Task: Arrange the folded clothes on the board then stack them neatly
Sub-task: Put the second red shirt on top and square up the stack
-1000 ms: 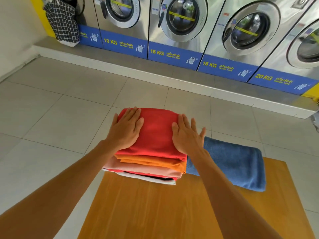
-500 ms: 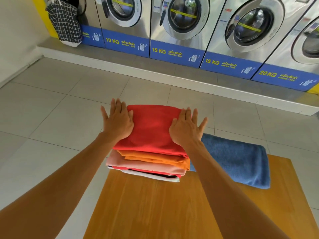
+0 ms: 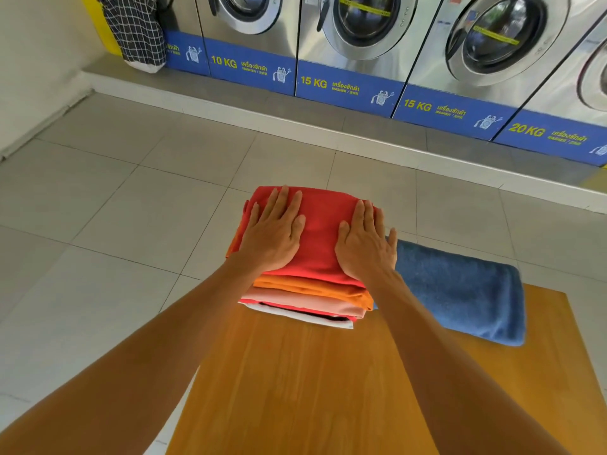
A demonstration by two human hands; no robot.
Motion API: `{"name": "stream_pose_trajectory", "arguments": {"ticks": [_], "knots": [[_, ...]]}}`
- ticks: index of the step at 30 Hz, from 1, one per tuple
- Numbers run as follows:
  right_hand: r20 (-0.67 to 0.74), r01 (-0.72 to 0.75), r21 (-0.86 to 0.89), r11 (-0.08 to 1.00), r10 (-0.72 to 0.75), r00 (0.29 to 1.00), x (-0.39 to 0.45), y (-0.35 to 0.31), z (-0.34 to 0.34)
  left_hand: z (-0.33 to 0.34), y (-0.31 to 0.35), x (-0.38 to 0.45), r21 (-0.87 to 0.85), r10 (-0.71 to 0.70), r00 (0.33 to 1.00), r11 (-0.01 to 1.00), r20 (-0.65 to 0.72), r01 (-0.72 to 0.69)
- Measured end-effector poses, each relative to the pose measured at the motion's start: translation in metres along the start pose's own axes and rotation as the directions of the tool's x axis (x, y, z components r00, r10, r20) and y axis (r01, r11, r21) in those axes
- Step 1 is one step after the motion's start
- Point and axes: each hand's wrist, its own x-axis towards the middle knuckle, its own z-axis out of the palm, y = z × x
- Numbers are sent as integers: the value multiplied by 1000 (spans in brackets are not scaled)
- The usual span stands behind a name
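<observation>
A stack of folded clothes sits at the far left end of the wooden board (image 3: 295,389). A red garment (image 3: 320,238) lies on top, with orange (image 3: 315,289), pink (image 3: 305,302) and white (image 3: 295,315) layers under it. My left hand (image 3: 272,234) lies flat, fingers spread, on the left part of the red garment. My right hand (image 3: 366,246) lies flat on its right part. A folded blue towel (image 3: 460,290) rests on the board just right of the stack, touching it.
Grey floor tiles (image 3: 131,208) surround the board. A row of steel washing machines (image 3: 361,34) on a raised step lines the far wall. A checked laundry bag (image 3: 136,31) hangs at the far left.
My left hand slid from the stack's left edge back onto the top of the red garment. My right hand shifted slightly inward. The stack and the towel stayed in place.
</observation>
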Motion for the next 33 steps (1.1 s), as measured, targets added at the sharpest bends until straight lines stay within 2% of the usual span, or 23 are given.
{"name": "stream_pose_trajectory", "arguments": {"ticks": [4,7,9,11,12,13,14,15,17,20,25,28,33], "knots": [[-73,-9,74,997,15,997,-21,1,15,8,-11,-9,-22,52,999,998,-10,-52],[43,-39,90,995,35,998,-19,-3,3,-1,-10,-3,-33,31,995,999,93,-28],[48,-71,117,991,66,997,-22,-2,-13,-12,-7,-2,-80,3,997,997,78,4],[-74,-156,195,968,173,982,-37,6,-27,-25,-6,-12,-246,-149,984,962,-99,121],[-109,-213,247,945,245,963,-46,12,-30,-30,-9,-20,-334,-298,937,915,-180,227],[-75,-273,306,912,309,948,-53,17,-29,-35,-13,-27,-409,-452,870,844,-194,347],[9,-322,361,875,342,940,-58,22,-27,-38,-17,-33,-453,-573,809,760,-129,466],[103,-350,414,840,339,935,-61,26,-25,-41,-19,-38,-451,-632,775,700,-30,553],[202,-346,503,792,281,938,-60,29,-24,-41,-19,-41,-404,-620,775,681,126,611],[178,-278,521,807,216,960,-59,26,-30,-40,-19,-37,-455,-596,779,648,197,611],[202,-341,500,796,275,940,-74,30,-8,-41,-28,-39,-516,-570,798,632,196,578],[141,-322,501,803,291,946,-76,33,-8,-37,-28,-44,-521,-556,820,663,137,537],[139,-344,432,833,316,939,-77,31,-9,-30,-28,-49,-394,-567,823,753,15,526]]}}
